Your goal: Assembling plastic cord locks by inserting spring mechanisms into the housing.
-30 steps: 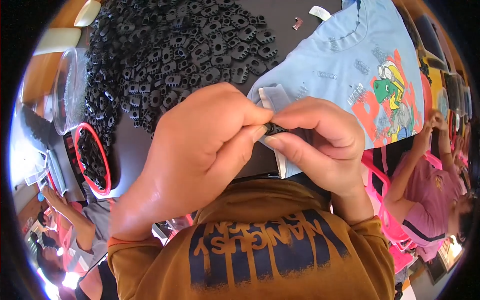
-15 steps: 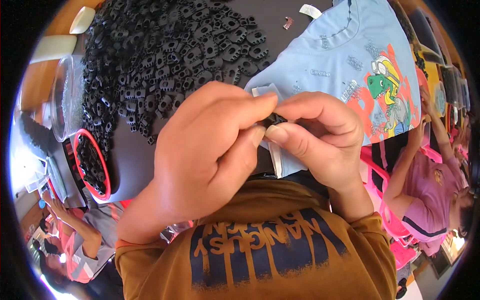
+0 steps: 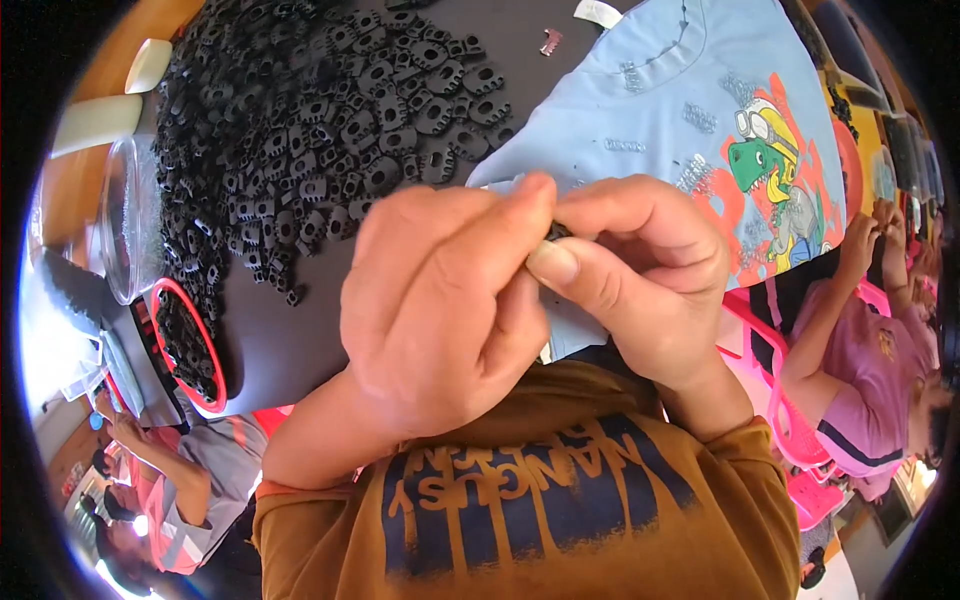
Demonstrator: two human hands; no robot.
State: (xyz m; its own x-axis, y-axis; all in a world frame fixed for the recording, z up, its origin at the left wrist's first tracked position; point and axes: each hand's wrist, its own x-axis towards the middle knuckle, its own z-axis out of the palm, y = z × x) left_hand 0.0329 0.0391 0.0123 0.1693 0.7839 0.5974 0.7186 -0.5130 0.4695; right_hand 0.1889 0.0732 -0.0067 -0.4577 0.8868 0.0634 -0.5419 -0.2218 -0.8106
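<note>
Both hands meet at frame centre, close to the camera. Left hand (image 3: pixel 440 310) is curled, fingers closed, thumb tip pressing against a small black part (image 3: pixel 557 231) that peeks out between the two hands. Right hand (image 3: pixel 640 275) has its fingers closed too, thumb and forefinger pinching the same black part from the right side. Only a sliver of the part shows, shape can't be told. Behind the hands, upper left of frame, a big heap of black plastic pieces (image 3: pixel 320 130) with holes spreads over the dark tabletop (image 3: pixel 290 340). A clear plastic container (image 3: pixel 125 230) sits at the left edge of the heap, and below it a red-rimmed tray (image 3: pixel 213 350) holds more black pieces. A light blue t-shirt (image 3: pixel 680 110) with a dinosaur print lies on the tabletop in the upper right, just behind the right hand. Small metal clip (image 3: pixel 551 41) near top centre. Another person in a pink shirt (image 3: pixel 870 350) sits at right edge.
</note>
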